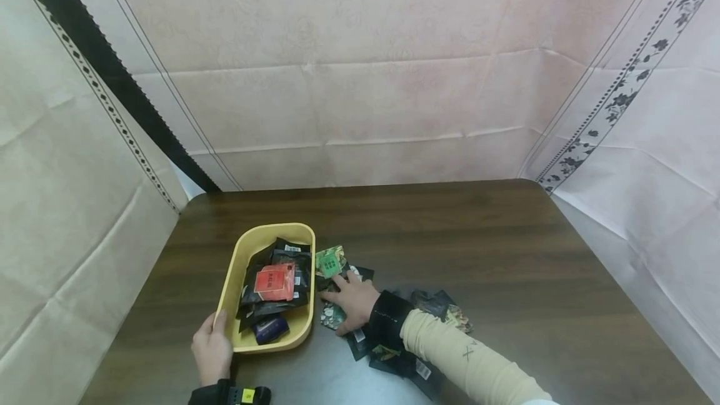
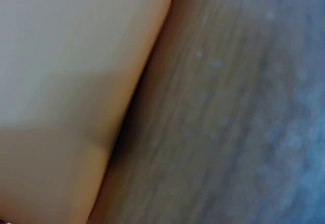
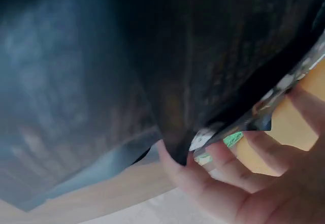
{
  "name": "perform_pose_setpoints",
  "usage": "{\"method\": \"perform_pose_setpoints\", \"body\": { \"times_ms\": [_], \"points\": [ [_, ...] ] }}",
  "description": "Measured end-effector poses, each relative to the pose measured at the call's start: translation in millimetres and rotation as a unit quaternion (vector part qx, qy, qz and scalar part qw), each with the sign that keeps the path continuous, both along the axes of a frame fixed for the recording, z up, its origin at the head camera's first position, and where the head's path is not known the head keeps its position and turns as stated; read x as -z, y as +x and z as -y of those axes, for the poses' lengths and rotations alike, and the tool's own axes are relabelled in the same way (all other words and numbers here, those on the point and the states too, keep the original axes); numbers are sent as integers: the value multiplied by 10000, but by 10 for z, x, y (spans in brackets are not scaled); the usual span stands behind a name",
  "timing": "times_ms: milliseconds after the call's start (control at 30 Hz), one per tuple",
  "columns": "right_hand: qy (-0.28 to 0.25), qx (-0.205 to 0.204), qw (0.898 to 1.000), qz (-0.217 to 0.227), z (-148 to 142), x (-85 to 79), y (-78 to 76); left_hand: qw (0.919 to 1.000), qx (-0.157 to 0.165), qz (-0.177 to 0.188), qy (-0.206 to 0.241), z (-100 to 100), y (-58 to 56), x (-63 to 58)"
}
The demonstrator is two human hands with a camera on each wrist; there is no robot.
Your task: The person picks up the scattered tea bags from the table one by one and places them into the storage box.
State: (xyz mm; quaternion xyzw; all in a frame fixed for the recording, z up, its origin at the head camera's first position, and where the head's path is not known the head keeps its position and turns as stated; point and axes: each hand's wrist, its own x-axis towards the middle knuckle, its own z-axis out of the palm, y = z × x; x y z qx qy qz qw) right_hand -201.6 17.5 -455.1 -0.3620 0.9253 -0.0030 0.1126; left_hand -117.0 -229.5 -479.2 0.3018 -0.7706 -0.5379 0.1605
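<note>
A yellow plastic basin [image 1: 306, 324] stands at the left of the table. My left hand [image 1: 212, 345] grips its near left rim, thumb over the edge. Inside lie several black packets [image 1: 259, 280], a red packet [image 1: 275, 282] on top and a dark blue packet [image 1: 271, 329]. Just right of the basin, my right hand [image 1: 355, 300] rests with spread fingers on a loose pile of dark packets [image 1: 360, 342]. In the right wrist view its fingertips touch the edge of a black packet [image 3: 172, 71]. The left wrist view is filled mostly by the basin wall [image 2: 66, 82].
A packet with a green label [image 1: 330, 262] lies against the basin's right side. More dark packets [image 1: 435, 305] lie behind and in front of the right forearm. The brown wooden table [image 1: 506, 255] is enclosed by pale cloth [image 1: 360, 105] at the back and sides.
</note>
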Motion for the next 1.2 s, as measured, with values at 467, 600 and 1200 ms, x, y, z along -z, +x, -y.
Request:
{"method": "perform_pose_setpoints", "body": {
  "times_ms": [467,600,1200],
  "points": [
    [-340,-671,9854,-1529,31,31,-43,9999,-73,-116,15,-5,9,6],
    [-698,-630,9854,-1416,-1,36,-80,9999,-74,-137,29,-8,4,3],
    [-2556,-4,9508,-1752,149,-600,-180,10000,-14,-75,-4,-5,5,13]
  ]
}}
